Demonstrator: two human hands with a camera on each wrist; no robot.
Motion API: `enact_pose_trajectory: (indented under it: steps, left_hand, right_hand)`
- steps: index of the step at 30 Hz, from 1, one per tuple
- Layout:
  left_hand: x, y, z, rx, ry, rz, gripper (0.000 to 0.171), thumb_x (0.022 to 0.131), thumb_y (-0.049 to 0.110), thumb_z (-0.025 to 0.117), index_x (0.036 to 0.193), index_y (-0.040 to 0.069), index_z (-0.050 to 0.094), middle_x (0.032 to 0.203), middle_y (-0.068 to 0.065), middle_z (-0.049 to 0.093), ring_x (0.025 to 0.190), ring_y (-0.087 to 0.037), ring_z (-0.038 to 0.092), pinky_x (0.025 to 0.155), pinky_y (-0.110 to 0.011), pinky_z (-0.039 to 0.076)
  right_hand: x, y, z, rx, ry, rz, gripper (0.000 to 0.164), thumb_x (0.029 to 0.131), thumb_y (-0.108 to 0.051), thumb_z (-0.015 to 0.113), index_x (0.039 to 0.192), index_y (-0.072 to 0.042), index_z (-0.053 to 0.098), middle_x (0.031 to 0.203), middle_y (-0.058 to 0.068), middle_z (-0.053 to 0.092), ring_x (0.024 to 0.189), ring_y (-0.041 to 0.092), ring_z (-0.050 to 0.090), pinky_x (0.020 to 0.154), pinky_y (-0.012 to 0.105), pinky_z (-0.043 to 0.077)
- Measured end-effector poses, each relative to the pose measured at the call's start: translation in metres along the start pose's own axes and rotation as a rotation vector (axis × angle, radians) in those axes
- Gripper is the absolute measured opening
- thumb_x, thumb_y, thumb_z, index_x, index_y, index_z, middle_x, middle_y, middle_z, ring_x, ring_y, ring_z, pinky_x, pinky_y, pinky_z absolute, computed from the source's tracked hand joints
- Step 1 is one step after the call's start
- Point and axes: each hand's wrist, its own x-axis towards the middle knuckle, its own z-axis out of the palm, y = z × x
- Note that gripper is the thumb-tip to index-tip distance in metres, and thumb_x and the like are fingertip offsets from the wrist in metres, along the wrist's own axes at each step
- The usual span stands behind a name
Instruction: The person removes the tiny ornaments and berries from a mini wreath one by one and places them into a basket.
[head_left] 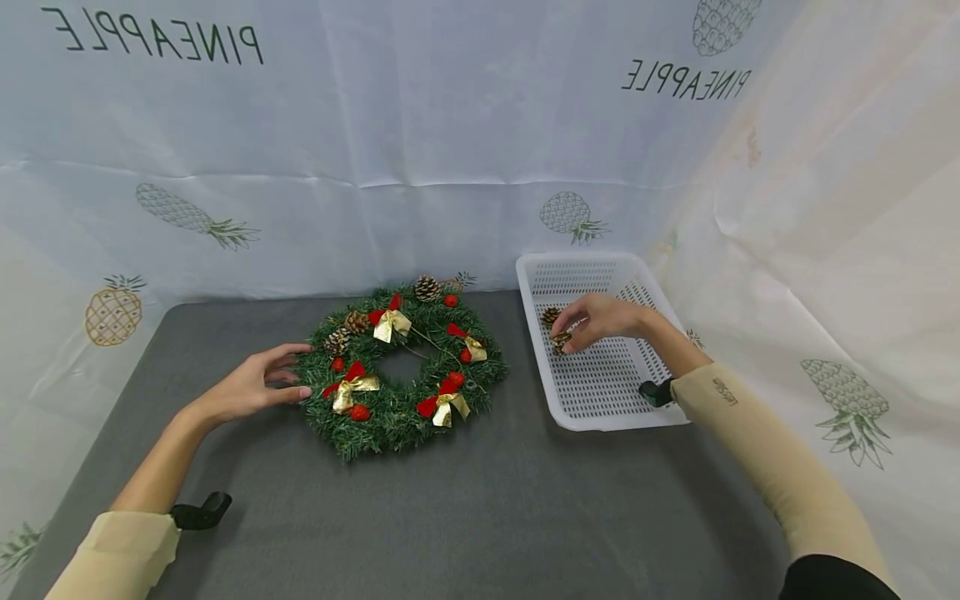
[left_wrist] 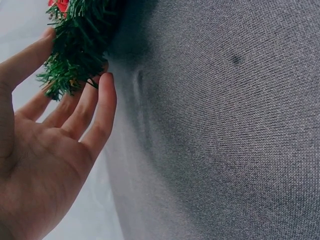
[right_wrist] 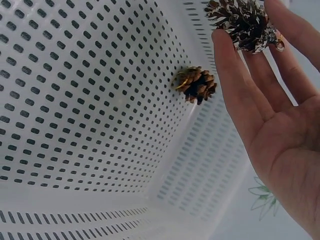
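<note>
A green wreath (head_left: 397,432) lies flat on the grey table, dressed with red and gold bows (head_left: 352,390), red balls and several pine cones. At its left edge my left hand (head_left: 251,385) holds the greenery lightly, the thumb on one side and the fingers on the other. My right hand (head_left: 606,319) is over the white basket and pinches a frosted pine cone (right_wrist: 243,25) between thumb and fingers. A second, browner pine cone (right_wrist: 198,85) with a gold loop lies in the basket, near its wall.
The white perforated basket (head_left: 553,396) stands right of the wreath, near the table's back. Pineapple-printed cloth (head_left: 450,125) hangs behind and at the right. The grey tabletop (head_left: 450,517) stretches in front of the wreath. Dark straps circle both wrists.
</note>
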Motion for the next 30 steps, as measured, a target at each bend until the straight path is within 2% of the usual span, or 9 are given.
enact_pose_trajectory:
  steps: [5,12,15,18,22,30]
  left_hand:
    - [-0.0002,-0.0015,0.0004,0.008,0.001,-0.001,0.071,0.092,0.030,0.068,0.150,0.011,0.032,0.153,-0.024,0.034,0.118,-0.044,0.058,0.083,-0.045,0.058]
    - [-0.0001,-0.0043,0.0010,0.022,0.006,0.000,0.071,0.092,0.030,0.068,0.150,0.012,0.032,0.153,-0.023,0.035,0.117,-0.043,0.058,0.083,-0.044,0.058]
    - [0.0000,-0.0039,0.0008,0.020,0.003,-0.002,0.071,0.092,0.030,0.067,0.150,0.012,0.032,0.153,-0.023,0.035,0.118,-0.043,0.058,0.082,-0.042,0.058]
    - [-0.0001,-0.0029,0.0007,0.008,0.000,-0.002,0.071,0.092,0.029,0.067,0.150,0.012,0.032,0.153,-0.024,0.034,0.118,-0.044,0.057,0.081,-0.042,0.058]
    - [-0.0006,-0.0021,0.0006,0.000,-0.001,0.003,0.070,0.092,0.028,0.067,0.150,0.013,0.032,0.153,-0.024,0.034,0.118,-0.044,0.058,0.082,-0.043,0.058]
    - [0.0000,-0.0033,0.0007,0.003,0.002,0.012,0.070,0.092,0.028,0.067,0.150,0.013,0.032,0.153,-0.024,0.034,0.118,-0.044,0.058,0.083,-0.046,0.058]
  right_hand:
    - [0.0043,0.0022,0.0015,0.052,-0.019,0.028,0.040,0.083,-0.014,0.077,0.119,-0.004,0.066,0.122,0.014,0.066,0.095,0.019,0.071,0.084,0.033,0.059]
    - [0.0065,0.0041,0.0043,0.164,-0.042,0.062,0.040,0.085,-0.010,0.074,0.123,-0.002,0.064,0.126,0.017,0.064,0.107,0.029,0.069,0.094,0.047,0.056]
    - [0.0062,0.0043,0.0038,0.154,-0.038,0.064,0.039,0.086,-0.010,0.073,0.123,-0.003,0.064,0.128,0.016,0.063,0.113,0.029,0.066,0.094,0.044,0.057]
    - [0.0061,0.0053,0.0027,0.119,-0.027,0.055,0.038,0.086,-0.014,0.073,0.122,-0.005,0.065,0.129,0.013,0.063,0.115,0.024,0.065,0.092,0.039,0.058]
    - [0.0064,0.0063,0.0001,0.102,-0.019,0.034,0.040,0.087,-0.017,0.074,0.124,-0.005,0.064,0.130,0.012,0.063,0.116,0.021,0.063,0.095,0.039,0.056]
    - [0.0020,-0.0001,-0.0038,0.126,0.016,0.002,0.038,0.086,-0.019,0.074,0.122,-0.008,0.065,0.134,0.018,0.059,0.117,0.022,0.064,0.098,0.036,0.054]
